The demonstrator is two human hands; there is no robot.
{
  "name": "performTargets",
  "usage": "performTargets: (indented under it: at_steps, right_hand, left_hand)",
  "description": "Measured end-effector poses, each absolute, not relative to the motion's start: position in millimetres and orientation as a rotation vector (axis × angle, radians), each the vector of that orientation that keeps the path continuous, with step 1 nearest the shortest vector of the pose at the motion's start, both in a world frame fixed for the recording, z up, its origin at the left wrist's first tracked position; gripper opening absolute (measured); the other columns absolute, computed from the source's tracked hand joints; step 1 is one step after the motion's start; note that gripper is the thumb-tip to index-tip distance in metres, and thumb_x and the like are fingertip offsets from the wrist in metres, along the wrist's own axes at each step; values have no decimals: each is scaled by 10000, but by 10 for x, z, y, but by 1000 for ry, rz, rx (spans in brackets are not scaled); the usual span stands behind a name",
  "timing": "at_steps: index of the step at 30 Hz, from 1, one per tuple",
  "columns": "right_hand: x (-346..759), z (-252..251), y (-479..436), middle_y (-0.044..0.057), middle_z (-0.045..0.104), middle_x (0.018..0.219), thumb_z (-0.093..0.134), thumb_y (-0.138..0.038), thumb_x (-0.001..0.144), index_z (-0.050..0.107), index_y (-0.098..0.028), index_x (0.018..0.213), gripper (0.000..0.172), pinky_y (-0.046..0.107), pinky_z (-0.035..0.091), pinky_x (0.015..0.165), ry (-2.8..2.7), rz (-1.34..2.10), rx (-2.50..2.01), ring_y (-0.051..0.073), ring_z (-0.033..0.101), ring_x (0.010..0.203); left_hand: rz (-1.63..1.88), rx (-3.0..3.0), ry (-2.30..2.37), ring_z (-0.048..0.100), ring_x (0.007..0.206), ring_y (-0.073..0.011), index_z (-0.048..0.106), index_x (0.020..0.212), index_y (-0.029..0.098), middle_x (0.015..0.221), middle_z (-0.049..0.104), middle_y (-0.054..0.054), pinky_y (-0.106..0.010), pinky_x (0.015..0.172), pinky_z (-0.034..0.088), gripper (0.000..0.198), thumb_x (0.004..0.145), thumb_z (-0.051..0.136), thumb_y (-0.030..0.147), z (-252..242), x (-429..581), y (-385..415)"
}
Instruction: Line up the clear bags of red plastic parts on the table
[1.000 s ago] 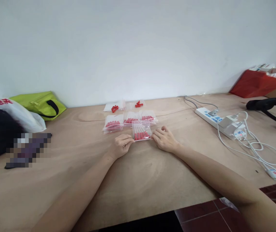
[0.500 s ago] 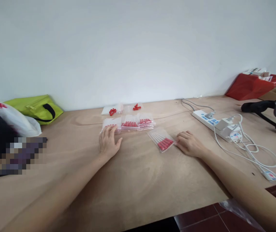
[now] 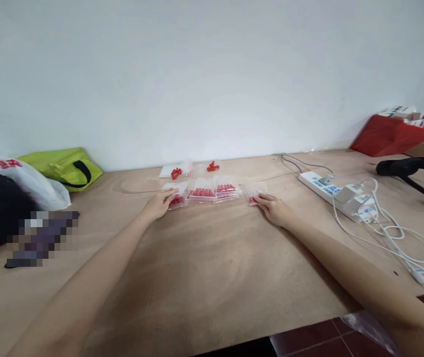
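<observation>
My left hand (image 3: 159, 204) is closed at the left edge of a small stack of clear plastic bags (image 3: 178, 201), fingertips against it. These hold white sticks with red ends. Two similar bag stacks, the middle stack (image 3: 201, 193) and the right stack (image 3: 227, 189), lie in a row beside it. Further right, my right hand (image 3: 275, 210) has its fingers closed on a single bag of red-tipped sticks (image 3: 253, 189), which lies apart from the row. The fingers partly hide its red ends.
Behind the row lie two flat bags with small red pieces, a left one (image 3: 175, 172) and a right one (image 3: 212, 167). A white power strip (image 3: 319, 186) with cables sits at right, near a black headset (image 3: 408, 166) and red bag (image 3: 390, 134). At left are a lime-green bag (image 3: 65, 166) and dark items.
The single bag has moved forward, level with the row, with my right hand on it. My left hand has shifted from over the left stack to its left edge. The view has turned slightly.
</observation>
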State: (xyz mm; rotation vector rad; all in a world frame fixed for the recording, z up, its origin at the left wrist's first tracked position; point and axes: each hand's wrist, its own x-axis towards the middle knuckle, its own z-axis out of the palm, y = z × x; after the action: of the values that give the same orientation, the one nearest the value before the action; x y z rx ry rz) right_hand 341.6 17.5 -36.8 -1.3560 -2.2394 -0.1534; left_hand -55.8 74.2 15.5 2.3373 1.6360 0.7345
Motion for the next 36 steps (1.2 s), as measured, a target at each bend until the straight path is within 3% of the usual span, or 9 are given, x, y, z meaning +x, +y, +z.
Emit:
performTargets:
  at_steps: [6, 12, 16, 23, 26, 28, 32, 36]
  right_hand:
    - [3405, -355, 757, 84, 508, 1213, 305, -205, 844, 515, -182, 1184, 400, 368, 381, 954, -2316, -86, -1298, 196, 458, 1132]
    - [3389, -378, 795, 91, 478, 1242, 331, -248, 825, 506, -178, 1185, 406, 400, 363, 942, -2208, -140, -1315, 221, 427, 1150]
    - [3430, -375, 696, 97, 485, 1224, 316, -263, 839, 550, -177, 1120, 376, 375, 376, 930, -2165, -123, -1269, 209, 454, 1114]
    - [3088, -224, 328, 108, 554, 1061, 417, -294, 821, 530, -190, 1103, 321, 403, 406, 854, -2014, -182, -1105, 217, 502, 1000]
    - [2827, -163, 44, 113, 531, 1068, 503, -369, 780, 453, -187, 1182, 444, 380, 430, 822, -2100, -126, -930, 212, 505, 983]
    - [2700, -150, -102, 106, 532, 1060, 500, -351, 788, 440, -185, 1188, 437, 346, 441, 801, -2198, -142, -846, 193, 511, 962]
    - [2626, -172, -185, 79, 585, 920, 391, -192, 851, 557, -176, 1009, 230, 276, 436, 705, -2320, -330, -751, 134, 542, 776]
    - [2684, -197, -138, 44, 598, 758, 352, -170, 868, 594, -180, 808, 250, 252, 406, 628, -2432, -349, -685, 115, 521, 650]
  left_hand:
    - [1178, 1997, 1897, 576, 933, -223, 597, 1029, 153, 985, 641, -90, -357, 829, 446, 371, 854, 342, 358, 288, -435, 820]
    - [1550, 2203, 1763, 552, 986, -185, 571, 1078, 182, 1067, 605, -77, -332, 878, 438, 315, 852, 366, 257, 251, -43, 736]
    - [1304, 2522, 1633, 557, 967, -204, 606, 1022, 184, 1040, 611, -89, -385, 863, 454, 294, 847, 374, 227, -3, 60, 632]
    - [1324, 2721, 1500, 467, 1097, -223, 536, 1131, 259, 1110, 567, -65, -436, 938, 401, 359, 833, 374, 141, -100, 148, 247]
    - [1260, 2802, 1340, 468, 1081, -223, 538, 1129, 259, 1080, 570, -67, -430, 924, 425, 364, 828, 381, 127, -101, 367, 35]
    - [1193, 2844, 1219, 480, 1053, -212, 537, 1127, 248, 1042, 577, -69, -414, 906, 445, 351, 832, 387, 128, -117, 514, -68]
    - [1101, 2819, 1073, 506, 1013, -195, 530, 1123, 209, 1025, 571, -84, -391, 874, 470, 303, 842, 421, 180, -139, 652, -166]
    - [1028, 2748, 968, 531, 998, -194, 524, 1119, 194, 1048, 567, -92, -374, 852, 486, 324, 807, 512, 279, -104, 532, -185]
